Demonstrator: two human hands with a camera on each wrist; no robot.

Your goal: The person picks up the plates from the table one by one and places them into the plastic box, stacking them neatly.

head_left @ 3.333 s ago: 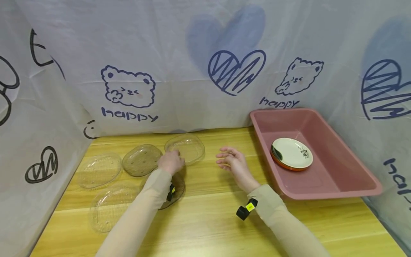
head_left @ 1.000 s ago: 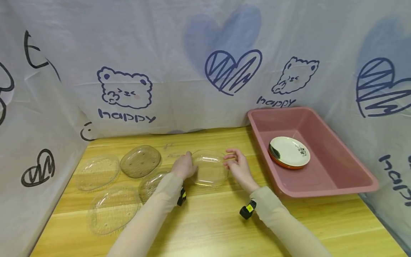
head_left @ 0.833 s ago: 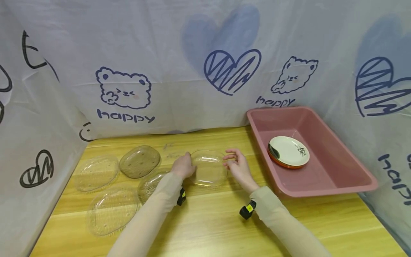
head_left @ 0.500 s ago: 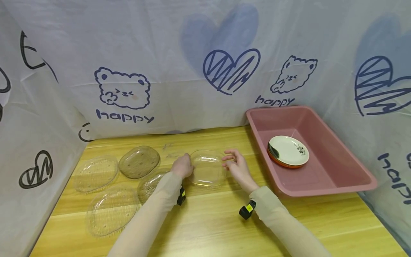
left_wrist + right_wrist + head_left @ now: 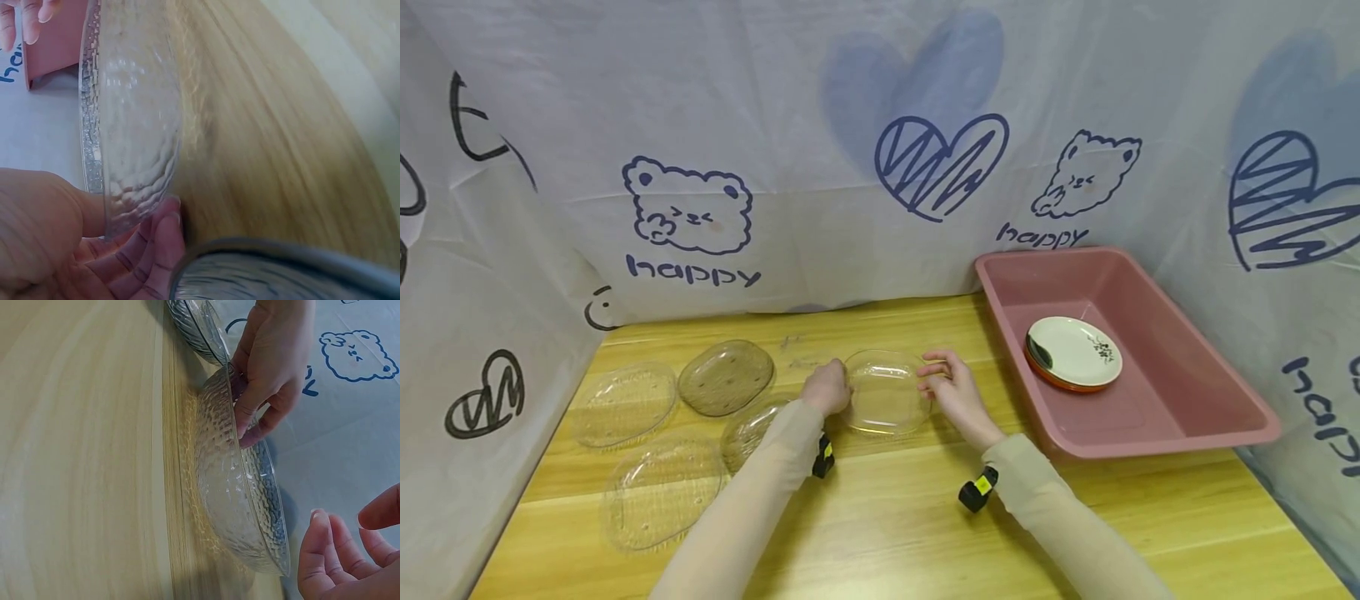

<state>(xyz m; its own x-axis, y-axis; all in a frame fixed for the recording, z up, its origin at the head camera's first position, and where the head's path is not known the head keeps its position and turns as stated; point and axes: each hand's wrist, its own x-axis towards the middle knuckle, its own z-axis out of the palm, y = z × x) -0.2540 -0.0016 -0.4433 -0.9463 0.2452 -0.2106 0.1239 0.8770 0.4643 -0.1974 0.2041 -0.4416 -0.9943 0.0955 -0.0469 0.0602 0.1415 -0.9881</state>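
A clear oval bowl with dimpled walls (image 5: 887,398) sits on the table between my hands. My left hand (image 5: 826,387) pinches its left rim; in the left wrist view the thumb is inside the bowl (image 5: 134,112) and the fingers lie outside under the wall. My right hand (image 5: 957,393) hovers at the bowl's right side with loosely bent fingers. Seen from the right wrist, a gap separates that hand (image 5: 356,559) from the rim. Just left of my left hand, a smoky brown bowl (image 5: 752,429) is partly hidden by the sleeve.
Farther left stand another smoky brown bowl (image 5: 727,379) and two clear bowls, one behind (image 5: 625,404) and one nearer (image 5: 662,492). At the right is a pink tub (image 5: 1150,292) holding a small stack of plates (image 5: 1078,350). A printed cloth (image 5: 820,167) hangs behind the table.
Since the oldest frame, the left hand has brought the clear bowl rightward and nearer, from the back of the table to beside the right hand. Over the last second almost nothing has moved.
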